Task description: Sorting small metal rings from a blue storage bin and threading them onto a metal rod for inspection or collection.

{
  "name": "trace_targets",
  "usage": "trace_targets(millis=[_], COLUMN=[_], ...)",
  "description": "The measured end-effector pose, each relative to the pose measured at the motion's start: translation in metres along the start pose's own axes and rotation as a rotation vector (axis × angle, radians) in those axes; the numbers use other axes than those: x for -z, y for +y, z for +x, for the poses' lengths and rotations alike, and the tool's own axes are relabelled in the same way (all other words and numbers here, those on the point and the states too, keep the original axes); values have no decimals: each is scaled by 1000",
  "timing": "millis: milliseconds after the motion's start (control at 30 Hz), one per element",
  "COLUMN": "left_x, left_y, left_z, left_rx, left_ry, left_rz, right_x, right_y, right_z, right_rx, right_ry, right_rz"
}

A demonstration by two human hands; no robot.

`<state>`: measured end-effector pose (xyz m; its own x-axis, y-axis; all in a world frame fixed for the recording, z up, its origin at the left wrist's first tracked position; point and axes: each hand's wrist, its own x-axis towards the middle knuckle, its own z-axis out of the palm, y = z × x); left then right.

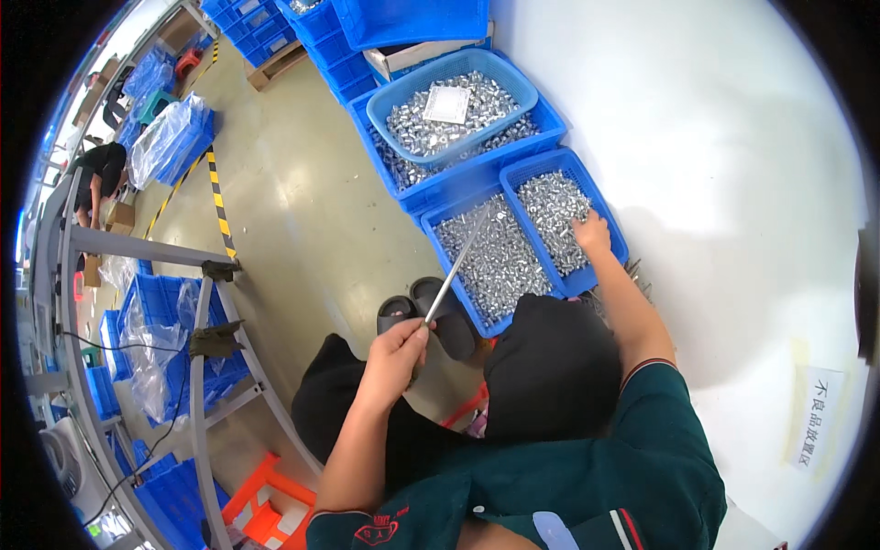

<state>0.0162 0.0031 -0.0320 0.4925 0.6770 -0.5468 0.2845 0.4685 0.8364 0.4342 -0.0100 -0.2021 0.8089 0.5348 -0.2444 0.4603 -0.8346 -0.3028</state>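
Observation:
My left hand [401, 356] is closed round the near end of a thin, straight metal rod [447, 286]. The rod slants up and away, its far end over the left blue basket [428, 226], which holds many small silvery metal parts [500, 266]. On the right, my right hand [594, 234] reaches into a narrower blue basket [610, 197] of similar small metal pieces [550, 206]. Its fingers are bent together at the pieces near the right rim; what they pinch, if anything, is too small to make out.
Behind the baskets, a light-blue basket [383, 128] of metal parts with a white label [446, 104] sits in a larger blue crate [403, 197]. A white wall [733, 202] borders the right. Dark slippers [449, 330] lie before my knees. A metal frame [151, 247] stands left.

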Motion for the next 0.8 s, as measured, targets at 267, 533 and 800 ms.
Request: trace_targets(millis=[267,533,800], left_x=[7,1,10], left_y=[-10,2,1], left_z=[-1,-4,-18], left_rx=[25,-23,-58], left_ry=[-21,26,49], left_rz=[-45,17,-20], right_x=[-34,-37,-20], right_y=[-58,-46,10], right_z=[7,-13,-45], right_rx=[131,538,496], right_ry=[24,11,49], right_rz=[-23,-109,-340])
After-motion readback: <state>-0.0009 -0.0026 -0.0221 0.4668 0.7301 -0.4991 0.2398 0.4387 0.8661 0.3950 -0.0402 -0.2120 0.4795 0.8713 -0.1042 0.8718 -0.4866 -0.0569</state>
